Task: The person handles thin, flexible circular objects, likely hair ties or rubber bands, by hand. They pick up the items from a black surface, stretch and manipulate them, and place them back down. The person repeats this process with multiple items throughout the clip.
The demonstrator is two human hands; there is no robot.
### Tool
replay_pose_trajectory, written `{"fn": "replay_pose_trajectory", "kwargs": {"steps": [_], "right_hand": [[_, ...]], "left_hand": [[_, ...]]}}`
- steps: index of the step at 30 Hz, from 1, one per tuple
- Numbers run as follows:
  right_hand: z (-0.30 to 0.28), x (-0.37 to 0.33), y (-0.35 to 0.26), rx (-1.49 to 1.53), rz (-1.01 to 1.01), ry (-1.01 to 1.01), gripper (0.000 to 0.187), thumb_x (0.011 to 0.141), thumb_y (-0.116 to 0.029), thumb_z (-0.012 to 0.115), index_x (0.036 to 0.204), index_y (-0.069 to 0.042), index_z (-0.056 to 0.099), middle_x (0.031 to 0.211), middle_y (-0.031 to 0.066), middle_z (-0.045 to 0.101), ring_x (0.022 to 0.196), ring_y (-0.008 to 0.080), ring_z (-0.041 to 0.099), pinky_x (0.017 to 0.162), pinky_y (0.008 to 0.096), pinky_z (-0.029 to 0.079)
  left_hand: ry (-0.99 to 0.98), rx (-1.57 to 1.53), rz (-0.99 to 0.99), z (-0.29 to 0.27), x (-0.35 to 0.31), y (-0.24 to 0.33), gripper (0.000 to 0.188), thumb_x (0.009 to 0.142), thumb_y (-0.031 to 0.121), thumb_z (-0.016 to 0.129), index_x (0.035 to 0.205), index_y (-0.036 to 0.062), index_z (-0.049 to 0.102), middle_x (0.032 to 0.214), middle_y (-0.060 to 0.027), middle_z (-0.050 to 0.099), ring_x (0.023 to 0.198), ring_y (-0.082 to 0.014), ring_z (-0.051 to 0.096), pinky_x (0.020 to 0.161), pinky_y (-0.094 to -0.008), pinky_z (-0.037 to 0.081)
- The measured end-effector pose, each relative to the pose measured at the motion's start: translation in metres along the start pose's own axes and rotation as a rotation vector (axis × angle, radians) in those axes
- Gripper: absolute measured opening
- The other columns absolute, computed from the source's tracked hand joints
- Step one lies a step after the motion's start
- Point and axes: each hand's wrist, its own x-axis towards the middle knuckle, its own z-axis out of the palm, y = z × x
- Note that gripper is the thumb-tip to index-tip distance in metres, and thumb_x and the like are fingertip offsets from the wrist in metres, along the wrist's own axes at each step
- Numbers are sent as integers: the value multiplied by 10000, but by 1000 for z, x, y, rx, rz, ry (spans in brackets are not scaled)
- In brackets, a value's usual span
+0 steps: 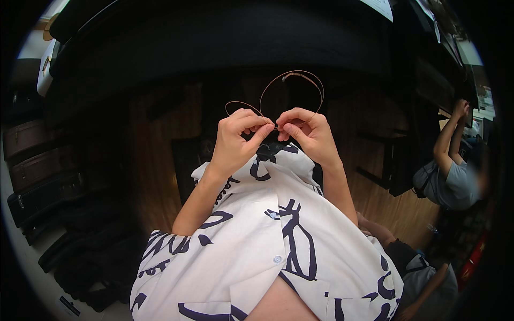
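Observation:
A thin copper-coloured wire (323,88) is bent into a wide loop above my hands, with a smaller loop toward the left. Part of the big loop looks doubled or wound near its top. My left hand (235,136) pinches the wire between thumb and fingertips. Close beside it, almost touching, my right hand (310,136) is pinched on the same wire. The short stretch between the fingertips is too fine to make out. Both hands are in the air in front of my patterned white shirt (246,235).
A black tabletop (230,48) spans the far side, with white paper (381,6) at its far right. Dark and brown cases (43,171) line the left. One person (455,176) works at the right; another (428,283) is at lower right. Wooden floor (155,160) shows below.

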Motion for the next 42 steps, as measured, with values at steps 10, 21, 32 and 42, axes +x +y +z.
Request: {"fn": "replay_pose_trajectory", "kwargs": {"steps": [10, 21, 32, 42], "right_hand": [[-7, 1, -3, -83, 110, 72, 71, 949, -27, 659, 927, 36, 682, 741, 66, 680, 606, 90, 658, 565, 202, 524], [0, -2, -11, -159, 189, 88, 170, 956, -39, 644, 796, 9, 614, 628, 52, 645, 483, 72, 604, 460, 204, 459], [2, 0, -5, -108, 83, 272, 153, 965, -21, 629, 818, 14, 606, 629, 44, 636, 479, 57, 570, 436, 199, 425], [20, -7, -4, -162, 36, 216, 150, 961, 7, 612, 816, 15, 573, 626, 44, 618, 489, 64, 557, 444, 215, 421]], "left_hand": [[190, -374, -119, 19, -2, -9, 73, 892, 74, 749, 911, 7, 773, 839, -31, 676, 735, -80, 605, 629, -220, 455], [337, -170, -47, 35, -1, 4, 76, 831, 35, 787, 906, 29, 796, 781, -38, 671, 703, -109, 577, 632, -238, 444], [285, 111, 248, 41, 0, 2, 171, 740, -21, 816, 896, 45, 801, 790, -47, 684, 772, -186, 618, 648, -282, 495], [429, 60, 174, 29, 1, 5, 148, 751, -15, 805, 890, 33, 793, 810, -68, 680, 748, -196, 625, 611, -301, 489]]}}
